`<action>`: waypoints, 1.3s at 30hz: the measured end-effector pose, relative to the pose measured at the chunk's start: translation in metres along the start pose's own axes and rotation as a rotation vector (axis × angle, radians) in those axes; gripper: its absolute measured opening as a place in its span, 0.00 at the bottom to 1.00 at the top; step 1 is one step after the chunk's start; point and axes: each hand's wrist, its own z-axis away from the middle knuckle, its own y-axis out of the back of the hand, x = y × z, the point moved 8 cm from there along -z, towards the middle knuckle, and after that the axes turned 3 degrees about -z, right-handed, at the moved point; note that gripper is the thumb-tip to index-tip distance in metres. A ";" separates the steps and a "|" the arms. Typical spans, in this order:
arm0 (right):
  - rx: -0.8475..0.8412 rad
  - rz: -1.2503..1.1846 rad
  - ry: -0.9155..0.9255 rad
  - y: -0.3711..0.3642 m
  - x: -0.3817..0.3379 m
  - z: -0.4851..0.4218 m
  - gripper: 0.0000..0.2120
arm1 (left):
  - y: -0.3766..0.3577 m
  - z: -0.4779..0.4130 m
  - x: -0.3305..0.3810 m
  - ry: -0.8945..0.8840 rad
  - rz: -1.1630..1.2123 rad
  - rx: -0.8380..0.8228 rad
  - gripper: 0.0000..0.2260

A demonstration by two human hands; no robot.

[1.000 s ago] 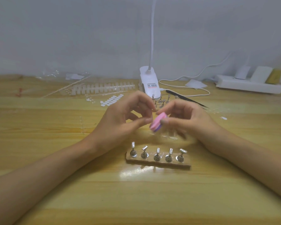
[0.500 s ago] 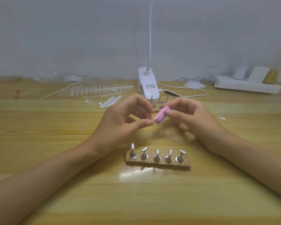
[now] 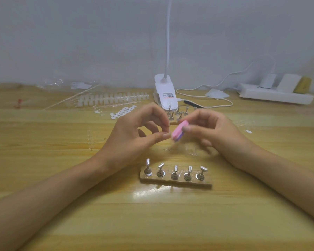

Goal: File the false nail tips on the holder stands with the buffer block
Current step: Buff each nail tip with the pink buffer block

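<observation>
Wooden table (image 3: 62, 223), white wall (image 3: 80, 42) behind: right hand (image 3: 212, 131) pinches pink buffer (image 3: 179, 132) above stands (image 3: 175, 175); left hand (image 3: 134, 134) fingertips pinched just beside it, cannot tell on what.

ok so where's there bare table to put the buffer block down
Bare wood spans the near edge, this side of the holder base, and the left, below the nail tip strips. Right of the right hand holding the buffer block, short of the power strip, is mostly free. Crowded: the back, around the clip lamp and loose stands.
</observation>
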 end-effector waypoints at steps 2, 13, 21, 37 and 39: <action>-0.085 0.054 0.025 -0.009 -0.001 0.001 0.10 | 0.001 0.000 0.000 0.001 -0.005 0.008 0.08; -0.010 -0.024 0.005 0.000 0.000 0.000 0.07 | -0.001 0.000 -0.002 0.005 0.002 -0.021 0.08; -0.112 0.014 -0.005 -0.011 -0.001 0.001 0.05 | -0.001 -0.001 -0.003 -0.001 0.002 -0.019 0.07; -0.022 -0.036 -0.023 -0.005 -0.001 -0.001 0.06 | -0.003 -0.001 -0.004 -0.025 0.012 -0.029 0.07; 0.039 -0.057 -0.051 0.003 0.000 -0.001 0.06 | -0.003 -0.001 -0.005 -0.025 0.011 -0.030 0.07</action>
